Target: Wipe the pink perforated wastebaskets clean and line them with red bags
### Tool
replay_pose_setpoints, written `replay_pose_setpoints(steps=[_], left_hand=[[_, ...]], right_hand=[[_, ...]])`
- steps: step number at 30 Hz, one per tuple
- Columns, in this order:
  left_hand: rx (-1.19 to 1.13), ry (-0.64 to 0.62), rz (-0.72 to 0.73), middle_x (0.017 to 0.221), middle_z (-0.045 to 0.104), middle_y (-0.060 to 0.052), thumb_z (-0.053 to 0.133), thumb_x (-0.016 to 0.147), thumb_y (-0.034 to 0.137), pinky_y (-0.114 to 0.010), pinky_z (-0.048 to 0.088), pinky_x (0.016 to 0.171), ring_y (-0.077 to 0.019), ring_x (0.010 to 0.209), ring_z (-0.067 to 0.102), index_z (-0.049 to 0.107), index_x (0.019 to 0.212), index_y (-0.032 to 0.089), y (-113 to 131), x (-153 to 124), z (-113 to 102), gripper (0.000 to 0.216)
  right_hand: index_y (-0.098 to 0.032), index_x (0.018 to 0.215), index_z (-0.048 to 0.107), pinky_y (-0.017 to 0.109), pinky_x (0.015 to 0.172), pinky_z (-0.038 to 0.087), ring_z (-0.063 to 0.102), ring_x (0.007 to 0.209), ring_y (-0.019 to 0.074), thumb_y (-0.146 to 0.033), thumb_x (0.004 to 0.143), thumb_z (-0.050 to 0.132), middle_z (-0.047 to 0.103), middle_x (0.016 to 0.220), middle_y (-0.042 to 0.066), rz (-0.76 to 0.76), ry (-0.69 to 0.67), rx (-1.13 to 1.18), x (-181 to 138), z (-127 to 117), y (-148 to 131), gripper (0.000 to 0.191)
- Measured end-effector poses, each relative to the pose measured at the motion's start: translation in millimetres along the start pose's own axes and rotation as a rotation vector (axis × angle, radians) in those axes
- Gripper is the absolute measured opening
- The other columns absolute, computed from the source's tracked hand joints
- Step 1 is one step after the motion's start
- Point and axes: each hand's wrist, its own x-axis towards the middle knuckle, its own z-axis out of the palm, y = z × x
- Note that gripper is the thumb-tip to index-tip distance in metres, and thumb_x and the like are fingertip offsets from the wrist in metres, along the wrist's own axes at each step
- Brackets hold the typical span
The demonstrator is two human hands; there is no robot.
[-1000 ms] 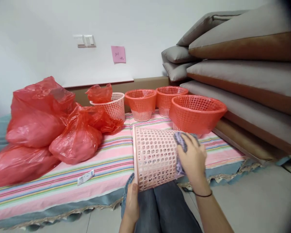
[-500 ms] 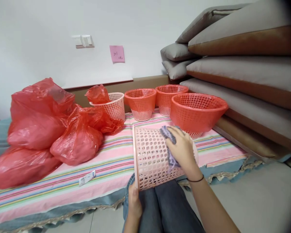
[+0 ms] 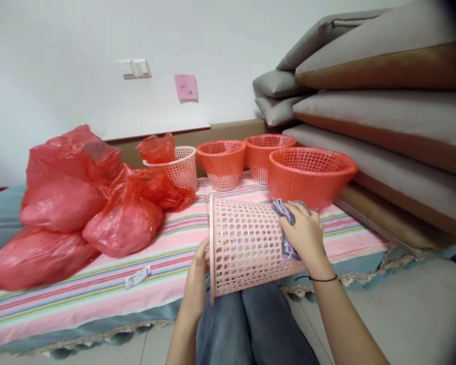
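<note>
A pink perforated plastic basket [image 3: 247, 243] lies on its side above my lap, its rim facing left and its base to the right. My left hand [image 3: 198, 276] grips the rim at the lower left, with some fingers hidden behind or inside it. My right hand [image 3: 304, 230] presses a bunched purple-and-grey cloth [image 3: 287, 238] against the basket wall near the base. Just behind that hand stands a basket lined with a red plastic bag [image 3: 307, 177].
Two more red-lined baskets [image 3: 222, 157] and a pink basket [image 3: 180, 170] stand along the back. Stuffed red plastic bags [image 3: 64, 187] are heaped at left on the striped cloth [image 3: 175, 253], near a white label [image 3: 138, 277]. Grey-brown cushions [image 3: 380, 111] are stacked at right.
My right hand has moved the cloth rightward along the basket toward its base. My left hand has shifted up and left along the rim.
</note>
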Motion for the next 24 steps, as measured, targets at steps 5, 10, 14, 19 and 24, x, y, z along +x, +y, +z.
replay_pose_setpoints(steps=[5,10,14,19,24], left_hand=[[0.19,0.15,0.083,0.105,0.072,-0.01,0.041,0.09,0.078,-0.042,0.05,0.099,-0.028,0.104,0.065,0.066,0.104,0.018,32,22,25,0.066],[0.182,0.178,0.121,0.085,0.066,-0.004,0.042,0.095,0.07,-0.035,0.052,0.084,-0.0222,0.085,0.062,0.064,0.099,0.019,11,14,29,0.055],[0.247,0.185,0.109,0.08,0.063,-0.003,0.037,0.098,0.066,-0.032,0.049,0.074,-0.0201,0.074,0.058,0.064,0.104,0.019,-4,-3,25,0.054],[0.334,0.3,0.121,0.073,0.06,-0.002,0.033,0.098,0.069,-0.03,0.044,0.064,-0.0192,0.065,0.054,0.062,0.096,0.021,-25,-22,20,0.056],[0.34,0.332,0.111,0.066,0.055,0.0,0.035,0.099,0.066,-0.029,0.043,0.062,-0.0189,0.062,0.054,0.058,0.082,0.023,-48,-39,21,0.051]], right_hand=[[-0.022,0.127,0.069,0.05,0.094,0.041,0.052,0.113,0.0339,-0.028,0.091,0.05,0.063,0.142,0.006,0.046,-0.035,-0.008,-2,-7,-1,0.041],[-0.02,0.138,0.063,0.059,0.092,0.04,0.047,0.119,0.0431,-0.025,0.094,0.049,0.056,0.149,0.008,0.071,-0.097,-0.067,-16,-12,-46,0.047],[-0.027,0.141,0.06,0.059,0.098,0.04,0.044,0.128,0.043,-0.026,0.091,0.055,0.053,0.152,0.004,-0.147,-0.166,0.054,-39,-6,-113,0.05],[-0.031,0.14,0.059,0.053,0.1,0.041,0.047,0.125,0.0364,-0.026,0.092,0.056,0.055,0.15,0.001,-0.343,-0.223,0.205,-49,0,-147,0.048],[-0.027,0.133,0.065,0.05,0.102,0.041,0.053,0.118,0.0338,-0.023,0.09,0.053,0.062,0.143,0.002,-0.202,-0.183,0.156,-12,2,-94,0.045]])
